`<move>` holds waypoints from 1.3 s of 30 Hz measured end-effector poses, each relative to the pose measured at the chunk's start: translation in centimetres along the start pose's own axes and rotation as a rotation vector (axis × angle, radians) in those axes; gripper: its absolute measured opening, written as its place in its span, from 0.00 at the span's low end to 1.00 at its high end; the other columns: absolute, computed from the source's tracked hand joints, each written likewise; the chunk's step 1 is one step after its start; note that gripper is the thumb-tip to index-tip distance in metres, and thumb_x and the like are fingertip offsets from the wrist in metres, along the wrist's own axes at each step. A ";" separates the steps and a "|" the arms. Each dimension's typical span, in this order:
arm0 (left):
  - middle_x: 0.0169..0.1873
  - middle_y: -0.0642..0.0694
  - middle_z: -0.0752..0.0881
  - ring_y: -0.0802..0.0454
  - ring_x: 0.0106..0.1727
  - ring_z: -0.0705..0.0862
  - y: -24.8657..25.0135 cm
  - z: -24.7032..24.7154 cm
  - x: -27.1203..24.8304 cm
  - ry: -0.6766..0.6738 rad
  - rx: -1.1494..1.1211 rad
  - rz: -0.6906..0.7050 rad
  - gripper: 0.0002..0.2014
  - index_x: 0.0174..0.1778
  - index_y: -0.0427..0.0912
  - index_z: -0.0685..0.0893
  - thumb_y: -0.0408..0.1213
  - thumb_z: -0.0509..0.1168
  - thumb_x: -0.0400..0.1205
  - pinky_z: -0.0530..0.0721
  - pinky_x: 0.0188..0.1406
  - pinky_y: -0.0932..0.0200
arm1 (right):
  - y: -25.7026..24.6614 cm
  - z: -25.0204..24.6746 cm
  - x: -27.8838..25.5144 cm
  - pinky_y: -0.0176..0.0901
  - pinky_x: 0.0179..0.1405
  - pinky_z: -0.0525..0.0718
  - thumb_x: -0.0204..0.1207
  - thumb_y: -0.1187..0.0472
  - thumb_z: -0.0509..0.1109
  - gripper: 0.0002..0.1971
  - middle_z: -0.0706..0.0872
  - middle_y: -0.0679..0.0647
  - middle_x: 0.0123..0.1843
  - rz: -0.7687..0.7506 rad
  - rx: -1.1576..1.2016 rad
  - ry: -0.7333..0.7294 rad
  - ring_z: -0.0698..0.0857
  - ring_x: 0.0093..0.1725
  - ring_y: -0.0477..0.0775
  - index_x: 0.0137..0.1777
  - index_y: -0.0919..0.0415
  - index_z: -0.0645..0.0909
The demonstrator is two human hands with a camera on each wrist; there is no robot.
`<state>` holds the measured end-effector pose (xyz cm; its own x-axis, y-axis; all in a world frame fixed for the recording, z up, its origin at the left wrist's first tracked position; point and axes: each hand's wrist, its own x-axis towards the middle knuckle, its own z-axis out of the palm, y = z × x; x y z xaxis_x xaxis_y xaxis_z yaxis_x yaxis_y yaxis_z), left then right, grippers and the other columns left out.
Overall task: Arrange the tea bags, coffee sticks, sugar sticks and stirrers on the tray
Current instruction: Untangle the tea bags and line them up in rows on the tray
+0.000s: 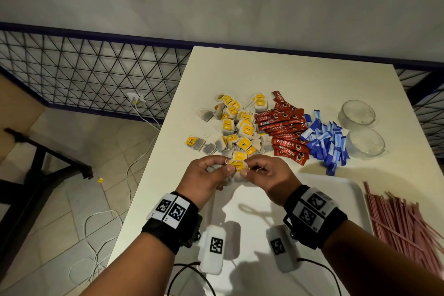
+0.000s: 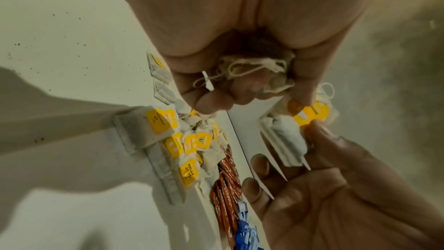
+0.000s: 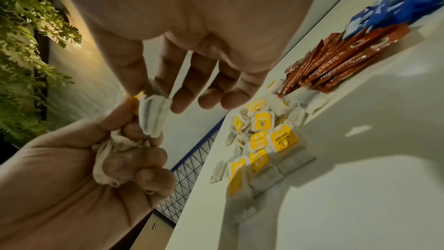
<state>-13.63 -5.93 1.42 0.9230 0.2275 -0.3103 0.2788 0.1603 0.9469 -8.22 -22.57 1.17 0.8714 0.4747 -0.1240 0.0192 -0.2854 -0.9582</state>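
Over the far edge of the white tray (image 1: 336, 196) my two hands meet. My left hand (image 1: 225, 168) grips a crumpled bunch of tea bags (image 2: 254, 73) in its curled fingers. My right hand (image 1: 247, 171) pinches one tea bag with a yellow tag (image 2: 310, 114) between thumb and forefinger, and the left thumb touches that tag too. The held tea bag (image 3: 152, 115) hangs between both hands. Just beyond lie the tea bag pile (image 1: 237, 132), red coffee sticks (image 1: 284, 132) and blue sugar sticks (image 1: 326, 145). Pink stirrers (image 1: 403, 218) lie right of the tray.
Two glass bowls (image 1: 358, 113) (image 1: 366, 143) stand at the back right. One loose tea bag (image 1: 194, 143) lies near the table's left edge. Beyond that edge, a metal grid fence (image 1: 96, 74) and cables (image 1: 101, 247) are on the tiled floor.
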 end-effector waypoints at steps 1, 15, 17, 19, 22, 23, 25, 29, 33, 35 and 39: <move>0.22 0.48 0.84 0.55 0.18 0.75 0.1 0.0 0.0 -0.003 -0.006 0.001 0.05 0.39 0.38 0.86 0.23 0.70 0.76 0.75 0.22 0.65 | 0.0 0.1 0.1 0.61 0.48 0.82 0.66 0.47 0.75 0.07 0.88 0.56 0.41 0.008 0.030 0.022 0.84 0.44 0.65 0.40 0.47 0.89; 0.23 0.54 0.84 0.59 0.18 0.74 -0.1 -0.7 1.1 0.057 0.102 -0.009 0.06 0.38 0.40 0.87 0.26 0.70 0.78 0.75 0.23 0.66 | 2.5 0.3 1.7 0.38 0.40 0.80 0.74 0.62 0.76 0.08 0.85 0.45 0.34 0.149 0.054 0.123 0.83 0.34 0.42 0.39 0.47 0.85; 0.23 0.57 0.84 0.62 0.19 0.74 -1.5 -1.9 1.7 0.128 0.227 -0.056 0.07 0.37 0.45 0.88 0.29 0.70 0.78 0.75 0.26 0.64 | 4.0 0.3 2.0 0.41 0.39 0.79 0.73 0.59 0.77 0.04 0.85 0.45 0.34 0.298 0.059 0.196 0.80 0.31 0.44 0.43 0.51 0.84; 0.26 0.59 0.87 0.63 0.24 0.79 -3.1 -3.0 1.9 0.181 0.341 -0.108 0.09 0.34 0.48 0.88 0.32 0.70 0.78 0.75 0.31 0.62 | 5.2 0.9 2.3 0.44 0.34 0.78 0.73 0.61 0.78 0.05 0.84 0.48 0.31 0.404 0.084 0.221 0.77 0.27 0.49 0.41 0.54 0.83; 0.34 0.55 0.90 0.56 0.33 0.84 -4.8 -3.8 1.6 0.187 0.442 -0.186 0.09 0.30 0.51 0.88 0.37 0.71 0.77 0.78 0.33 0.65 | 6.2 2.6 2.8 0.45 0.31 0.79 0.71 0.65 0.78 0.09 0.82 0.50 0.26 0.493 0.105 0.239 0.76 0.24 0.52 0.35 0.55 0.80; 0.34 0.55 0.90 0.56 0.34 0.85 -5.1 -3.9 1.5 0.182 0.465 -0.194 0.09 0.30 0.52 0.87 0.37 0.71 0.77 0.79 0.32 0.66 | 6.3 3.1 2.9 0.46 0.31 0.81 0.71 0.65 0.78 0.10 0.82 0.51 0.26 0.515 0.105 0.250 0.77 0.24 0.52 0.35 0.56 0.80; 0.37 0.54 0.90 0.54 0.38 0.86 -5.7 -4.1 1.4 0.168 0.478 -0.202 0.08 0.32 0.51 0.87 0.37 0.71 0.77 0.82 0.38 0.63 | 6.6 3.9 3.0 0.45 0.32 0.82 0.71 0.66 0.78 0.10 0.83 0.51 0.26 0.549 0.107 0.264 0.77 0.23 0.51 0.34 0.57 0.79; 0.39 0.52 0.90 0.51 0.41 0.86 -6.0 -4.4 1.4 0.141 0.492 -0.215 0.04 0.35 0.49 0.88 0.38 0.72 0.76 0.83 0.45 0.58 | 6.6 4.8 2.7 0.45 0.32 0.85 0.71 0.64 0.77 0.09 0.84 0.52 0.26 0.587 0.065 0.282 0.79 0.23 0.50 0.34 0.57 0.81; 0.39 0.54 0.90 0.52 0.43 0.87 -6.2 -4.7 1.6 0.132 0.507 -0.203 0.03 0.36 0.51 0.88 0.40 0.72 0.76 0.84 0.46 0.58 | 6.7 5.3 2.8 0.51 0.44 0.90 0.72 0.60 0.78 0.08 0.88 0.51 0.30 0.605 -0.022 0.305 0.84 0.26 0.49 0.35 0.54 0.81; 0.35 0.53 0.89 0.50 0.40 0.87 -6.4 -4.8 1.7 0.124 0.501 -0.211 0.04 0.35 0.51 0.88 0.41 0.72 0.76 0.85 0.45 0.55 | 6.8 5.4 2.7 0.52 0.48 0.90 0.70 0.56 0.78 0.07 0.90 0.51 0.34 0.598 -0.096 0.305 0.88 0.34 0.52 0.35 0.53 0.82; 0.30 0.51 0.89 0.47 0.36 0.88 -6.3 -4.9 1.7 0.097 0.476 -0.230 0.03 0.34 0.53 0.88 0.45 0.72 0.72 0.88 0.44 0.50 | 6.9 5.6 2.7 0.54 0.51 0.88 0.67 0.51 0.79 0.08 0.91 0.49 0.41 0.595 -0.174 0.310 0.90 0.43 0.56 0.34 0.50 0.82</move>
<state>-15.14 -1.84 -5.48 0.8018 0.3287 -0.4990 0.5808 -0.2322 0.7802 -8.48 -18.60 -7.23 0.8574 -0.0562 -0.5117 -0.4496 -0.5656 -0.6913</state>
